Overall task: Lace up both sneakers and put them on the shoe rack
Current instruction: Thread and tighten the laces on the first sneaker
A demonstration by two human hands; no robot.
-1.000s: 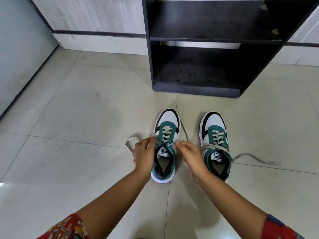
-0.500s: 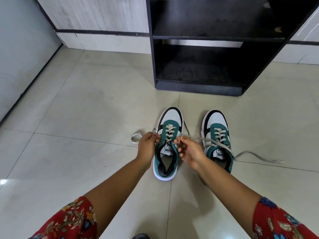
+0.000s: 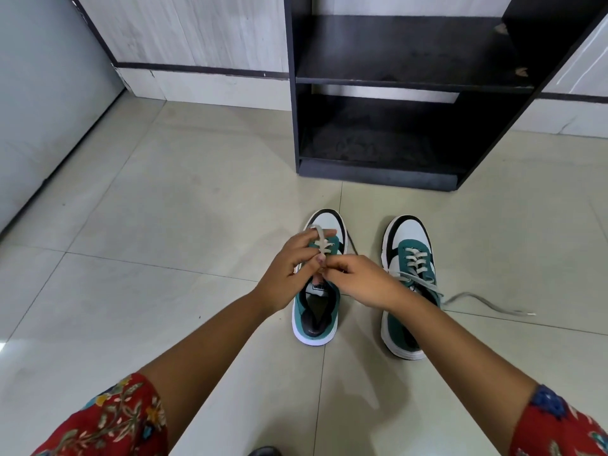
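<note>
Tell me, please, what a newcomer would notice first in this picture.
Two hands, left hand and right hand, meet over the left sneaker at the centre, gripping its lace. Beside it the right sneaker trails a loose lace across the floor. Behind stands a black shoe rack.

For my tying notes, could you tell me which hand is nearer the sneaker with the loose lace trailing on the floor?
Right. The right hand sits just beside that sneaker; the left hand is over the other sneaker.
</note>
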